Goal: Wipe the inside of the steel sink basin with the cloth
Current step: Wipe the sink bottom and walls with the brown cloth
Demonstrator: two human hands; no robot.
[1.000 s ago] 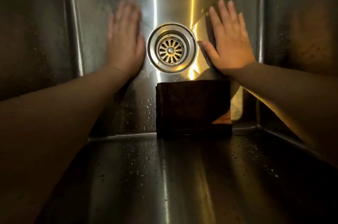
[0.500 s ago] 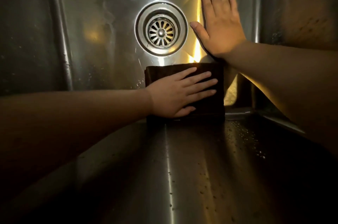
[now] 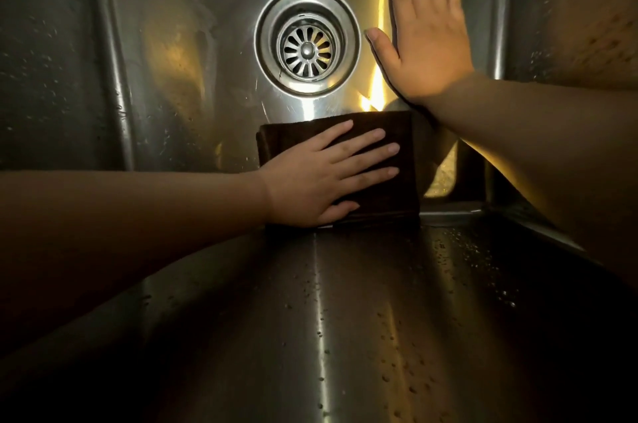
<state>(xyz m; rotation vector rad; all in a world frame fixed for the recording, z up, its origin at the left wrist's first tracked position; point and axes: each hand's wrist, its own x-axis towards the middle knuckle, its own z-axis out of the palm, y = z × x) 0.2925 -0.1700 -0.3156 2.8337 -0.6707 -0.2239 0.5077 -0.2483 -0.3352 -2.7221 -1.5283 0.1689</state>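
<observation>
I look down into the steel sink basin (image 3: 193,53), which is wet with droplets. A dark brown folded cloth (image 3: 402,146) lies on the basin floor, against the near wall and just below the round drain strainer (image 3: 307,42). My left hand (image 3: 321,177) lies flat on the cloth with fingers spread, pressing it down, thumb at its near edge. My right hand (image 3: 428,49) rests flat and open on the basin floor to the right of the drain, holding nothing.
The near wall (image 3: 328,319) of the basin slopes toward me, beaded with water. The left wall (image 3: 51,77) and right wall (image 3: 569,25) close in the floor. A bright yellow reflection (image 3: 376,97) glares between the drain and the cloth.
My left hand has moved from the floor left of the drain onto the cloth and stays there. My right hand has kept its place beside the drain.
</observation>
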